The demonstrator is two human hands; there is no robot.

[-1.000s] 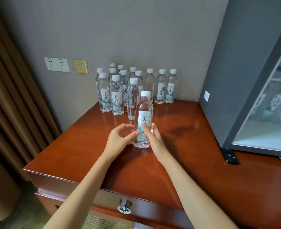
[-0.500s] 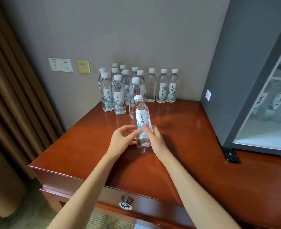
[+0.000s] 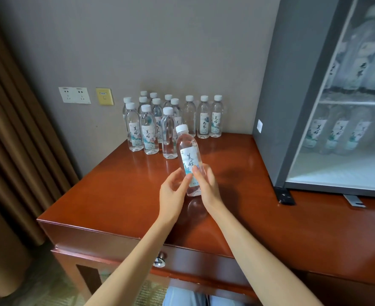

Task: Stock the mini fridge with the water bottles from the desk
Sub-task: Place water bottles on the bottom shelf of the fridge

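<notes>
A: Gripping what, at the centre of the frame?

B: A water bottle (image 3: 188,155), white-capped and tilted, its cap leaning left and away from the person. The right hand (image 3: 208,186) curls round its lower half with the thumb on the label. The left hand (image 3: 173,191) pinches the same part from the other side.

A: And where is it?

B: Over the middle of the red-brown desk (image 3: 116,191); whether its base touches the wood cannot be told. The other bottles (image 3: 148,131) stand upright, clustered against the wall behind it. The mini fridge (image 3: 292,107) stands at the desk's right end, well apart, with stocked bottles (image 3: 338,133) showing blurred on two shelves.
</notes>
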